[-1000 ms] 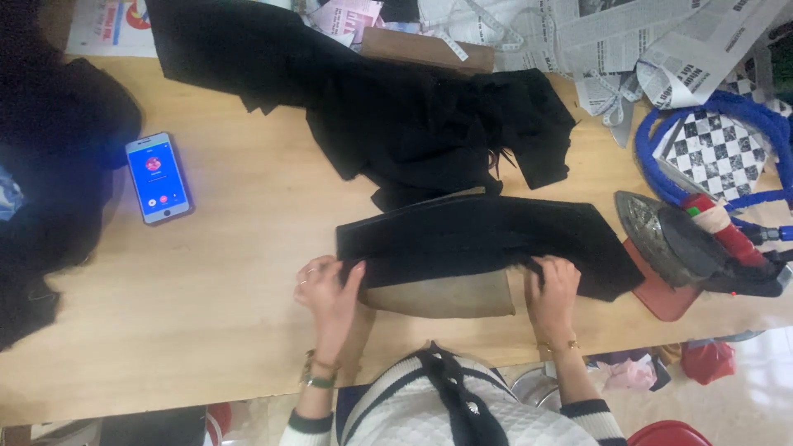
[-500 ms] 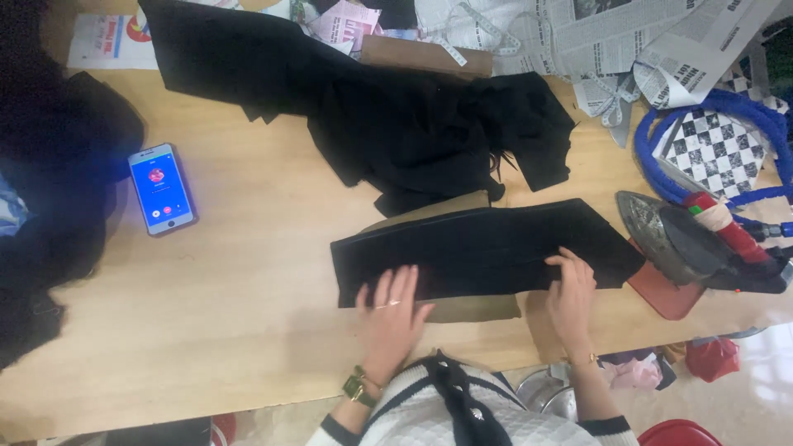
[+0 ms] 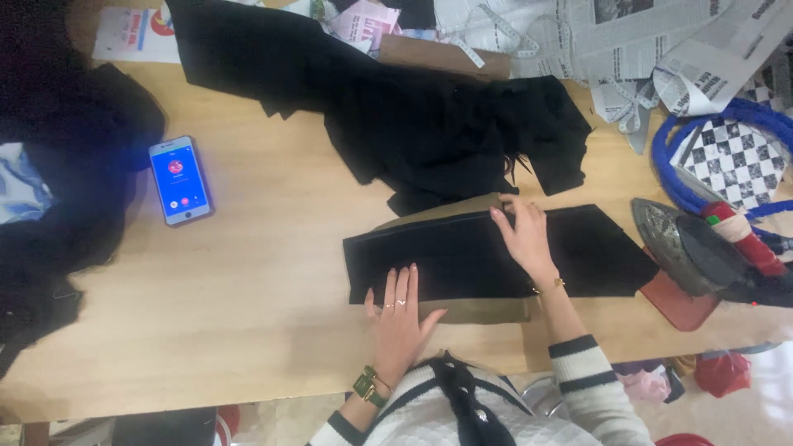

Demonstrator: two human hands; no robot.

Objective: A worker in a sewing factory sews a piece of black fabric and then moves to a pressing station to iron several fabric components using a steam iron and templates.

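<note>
Right of centre in the frame we see a flat black cloth panel (image 3: 487, 256) lying over a tan pattern piece (image 3: 475, 310) on the wooden table (image 3: 248, 289). Our left hand (image 3: 401, 318) lies open, palm down, on its lower edge; our right hand (image 3: 522, 235) presses flat near its top edge. Further right sits an iron (image 3: 694, 252), and a phone (image 3: 180, 179) lies at left.

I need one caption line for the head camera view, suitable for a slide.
Left hand and right hand lie flat on a black fabric piece over a tan panel, clothes iron alongside.
</note>
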